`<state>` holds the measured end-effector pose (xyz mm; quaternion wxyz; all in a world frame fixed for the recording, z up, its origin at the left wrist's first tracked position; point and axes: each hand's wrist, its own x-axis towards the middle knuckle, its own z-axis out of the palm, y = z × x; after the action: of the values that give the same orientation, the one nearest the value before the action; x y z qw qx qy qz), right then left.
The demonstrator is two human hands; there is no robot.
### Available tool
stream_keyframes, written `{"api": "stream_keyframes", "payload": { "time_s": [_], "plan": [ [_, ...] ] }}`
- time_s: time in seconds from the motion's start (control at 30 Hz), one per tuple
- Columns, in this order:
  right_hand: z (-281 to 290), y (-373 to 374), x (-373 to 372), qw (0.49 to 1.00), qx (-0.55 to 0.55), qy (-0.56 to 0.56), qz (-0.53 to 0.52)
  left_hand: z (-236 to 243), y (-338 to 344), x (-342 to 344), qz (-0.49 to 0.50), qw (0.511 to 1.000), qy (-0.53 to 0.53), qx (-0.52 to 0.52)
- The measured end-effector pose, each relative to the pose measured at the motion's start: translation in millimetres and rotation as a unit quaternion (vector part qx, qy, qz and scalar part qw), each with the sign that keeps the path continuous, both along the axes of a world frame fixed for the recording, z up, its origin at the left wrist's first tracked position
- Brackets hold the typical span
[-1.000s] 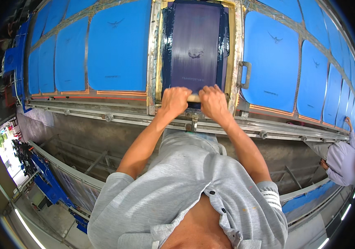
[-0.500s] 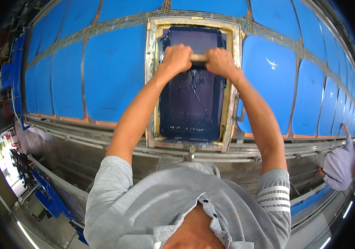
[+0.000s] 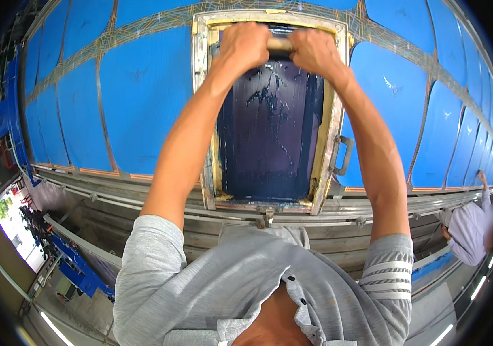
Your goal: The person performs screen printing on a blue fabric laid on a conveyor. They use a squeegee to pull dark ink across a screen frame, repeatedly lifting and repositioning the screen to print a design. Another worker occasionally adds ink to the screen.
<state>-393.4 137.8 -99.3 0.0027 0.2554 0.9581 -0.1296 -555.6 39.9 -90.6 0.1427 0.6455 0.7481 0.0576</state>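
Observation:
A screen-printing frame [image 3: 200, 40] lies over the blue panels, its rails pale and stained with ink and yellow tape. Inside it, the dark purple mesh [image 3: 269, 150] carries dark ink streaks and blotches. Both my arms reach out to the far end of the frame. My left hand [image 3: 245, 46] and my right hand [image 3: 317, 53] are closed around a squeegee [image 3: 280, 44], one towards each end of its light wooden grip. Between the hands a short stretch of the grip shows; most of the blade is hidden. A metal handle [image 3: 345, 155] sticks out from the frame's right side.
Blue panels [image 3: 142, 109] lie in rows to both sides, some at right bearing a small white print. A metal rail [image 3: 160, 199] runs along the table's near edge. At far right another person [image 3: 469, 233] has a hand at the panels' edge.
Both hands have pushed the squeegee away from me, towards the far end of the frame. The ink on the mesh now lies in wider streaks and blotches. The view has shifted slightly.

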Motion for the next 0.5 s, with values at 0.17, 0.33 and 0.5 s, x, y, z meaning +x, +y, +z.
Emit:
{"api": "stream_keyframes", "payload": {
  "time_s": [0.17,0.33,0.5],
  "plan": [
    [7,-115,64,0.999,-0.031,-0.007,0.026,6,-116,65,0.012,0.999,-0.043,-0.018],
    [15,-234,136,0.995,-0.094,0.008,0.030,13,-237,142,0.038,0.993,-0.105,-0.026],
    [9,-298,186,0.994,-0.102,0.015,0.035,5,-299,182,0.013,0.994,-0.106,-0.008]
  ]
}}
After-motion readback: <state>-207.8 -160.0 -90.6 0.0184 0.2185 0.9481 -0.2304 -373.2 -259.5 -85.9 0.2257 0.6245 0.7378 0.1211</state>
